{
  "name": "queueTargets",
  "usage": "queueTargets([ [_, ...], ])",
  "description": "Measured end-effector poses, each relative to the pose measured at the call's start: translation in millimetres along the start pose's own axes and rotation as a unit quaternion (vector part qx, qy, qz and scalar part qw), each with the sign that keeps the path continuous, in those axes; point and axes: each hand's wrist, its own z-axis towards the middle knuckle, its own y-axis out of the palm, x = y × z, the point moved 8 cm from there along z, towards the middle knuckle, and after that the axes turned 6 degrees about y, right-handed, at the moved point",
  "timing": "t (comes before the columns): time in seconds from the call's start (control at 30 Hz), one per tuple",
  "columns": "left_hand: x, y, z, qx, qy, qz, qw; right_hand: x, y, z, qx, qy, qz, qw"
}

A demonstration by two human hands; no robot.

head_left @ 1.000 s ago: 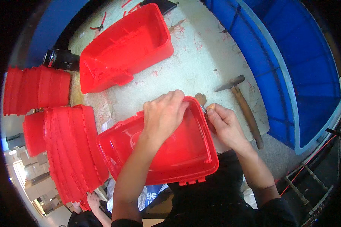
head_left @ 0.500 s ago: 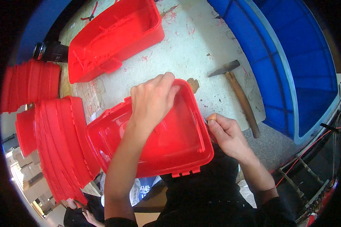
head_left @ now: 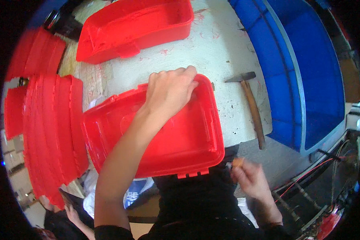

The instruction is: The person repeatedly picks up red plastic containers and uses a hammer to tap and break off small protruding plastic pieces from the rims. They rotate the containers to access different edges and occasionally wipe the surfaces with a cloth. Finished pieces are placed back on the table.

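Note:
A shallow red plastic box lid (head_left: 184, 138) with hinge lugs on its near edge is tilted over my lap and the table edge. Reaching across it, my left hand (head_left: 170, 90) has its fingers curled over the far right rim. Off the lid's near right corner, my right hand (head_left: 250, 178) is closed, slightly blurred. Between its thumb and fingers shows a small tool with an orange-tan piece (head_left: 238, 162) and a metallic tip; the rest is hidden. A deeper red plastic box (head_left: 160, 42) stands on the table (head_left: 212, 52) beyond the lid.
Stacked red plastic parts (head_left: 52, 132) fill the left side. A wooden-handled hammer (head_left: 253, 110) lies to the right, beside large blue bins (head_left: 284, 72). Red shavings dot the table. A dark cylinder (head_left: 62, 24) stands far left. Another person's hands (head_left: 74, 216) show at lower left.
My right hand has drawn away from the lid's right rim, down toward me, with the small tool. My left hand still grips the lid. The whole view has shifted a little.

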Motion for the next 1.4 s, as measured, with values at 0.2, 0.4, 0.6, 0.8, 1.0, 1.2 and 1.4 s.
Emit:
queueTargets([
  [0.2,-3.2,0.5,-0.6,0.025,0.003,-0.021,0.999,-84.8,-31.1,73.3,0.201,-0.153,-0.220,0.942],
  [0.4,-6.3,5.3,-2.4,0.049,0.017,-0.024,0.998,-115.8,-29.6,99.7,0.217,-0.105,-0.321,0.916],
  [0.6,-6.4,9.9,-1.8,0.066,0.023,-0.007,0.998,-120.0,-23.0,97.9,0.222,-0.063,-0.393,0.890],
  [0.8,-8.7,9.8,-1.0,0.084,0.019,0.007,0.996,-123.7,-13.4,84.3,0.256,-0.085,-0.452,0.850],
  [1.0,-9.5,9.1,-0.6,0.079,0.018,0.012,0.997,-108.1,-11.2,65.7,0.246,-0.040,-0.464,0.850],
  [1.2,-10.9,10.7,-0.3,0.061,0.022,0.003,0.998,-89.8,-7.8,38.3,0.237,-0.060,-0.433,0.867],
  [1.4,-11.9,8.1,-1.2,0.057,0.016,-0.012,0.998,-57.7,-4.1,5.0,0.188,-0.052,-0.307,0.932],
])
